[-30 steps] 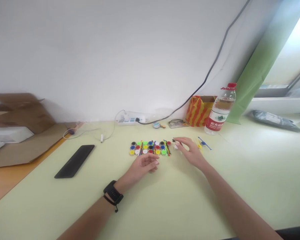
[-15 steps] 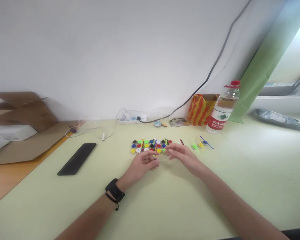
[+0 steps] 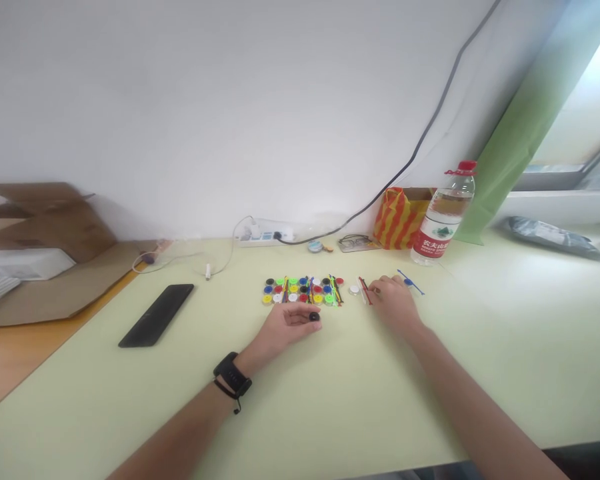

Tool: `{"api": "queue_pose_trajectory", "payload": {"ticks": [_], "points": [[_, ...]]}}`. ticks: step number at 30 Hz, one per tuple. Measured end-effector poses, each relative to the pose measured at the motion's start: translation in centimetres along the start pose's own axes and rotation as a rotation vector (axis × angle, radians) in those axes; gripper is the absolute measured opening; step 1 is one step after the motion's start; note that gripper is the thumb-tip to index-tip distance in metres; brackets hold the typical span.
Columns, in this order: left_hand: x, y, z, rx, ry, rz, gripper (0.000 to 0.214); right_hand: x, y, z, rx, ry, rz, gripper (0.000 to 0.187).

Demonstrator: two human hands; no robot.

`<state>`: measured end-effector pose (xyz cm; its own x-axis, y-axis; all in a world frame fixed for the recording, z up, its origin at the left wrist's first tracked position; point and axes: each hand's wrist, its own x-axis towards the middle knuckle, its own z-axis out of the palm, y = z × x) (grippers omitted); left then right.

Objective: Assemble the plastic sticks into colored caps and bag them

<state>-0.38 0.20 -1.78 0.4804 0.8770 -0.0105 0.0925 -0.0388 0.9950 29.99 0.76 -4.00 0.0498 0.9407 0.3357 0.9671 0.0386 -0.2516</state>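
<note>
While the left hand (image 3: 285,327) rests on the table (image 3: 330,400) pinching a small black cap (image 3: 314,317) at its fingertips, just in front of the rows of coloured caps (image 3: 303,291), the right hand (image 3: 395,303) lies curled beside a red stick (image 3: 365,289) and a white cap (image 3: 354,289); whether it grips the stick I cannot tell. Behind stands a capped water bottle (image 3: 443,217), seemingly nearly full, next to a striped bag (image 3: 397,223) whose contents are hidden.

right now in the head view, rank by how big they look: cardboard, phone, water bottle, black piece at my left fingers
1. cardboard
2. phone and water bottle: too alike to rank
3. black piece, at the left fingers
</note>
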Motion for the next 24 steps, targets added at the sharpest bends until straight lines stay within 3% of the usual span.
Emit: {"api": "queue_pose_trajectory", "payload": {"ticks": [4,8,13,16,24], "points": [[0.0,-0.1,0.0,0.006,0.007,0.006,0.044,0.0,-0.1,-0.4,0.094,0.085,0.021,0.012],[0.1,-0.2,0.0,-0.03,0.011,-0.033,0.044,-0.1,-1.1,-1.1,0.416,0.133,0.085,0.01],[0.0,0.1,0.2,-0.032,0.042,-0.032,0.04,-0.6,-3.6,-2.0,0.836,0.079,0.051,0.024],[0.0,0.2,0.2,-0.022,0.043,-0.027,0.042,-1.0,-5.0,-2.4,0.944,0.022,0.033,0.036],[0.1,0.0,0.2,-0.016,0.036,0.019,0.043,-2.1,-7.6,-2.9,1.19,-0.206,-0.012,0.036]]}}
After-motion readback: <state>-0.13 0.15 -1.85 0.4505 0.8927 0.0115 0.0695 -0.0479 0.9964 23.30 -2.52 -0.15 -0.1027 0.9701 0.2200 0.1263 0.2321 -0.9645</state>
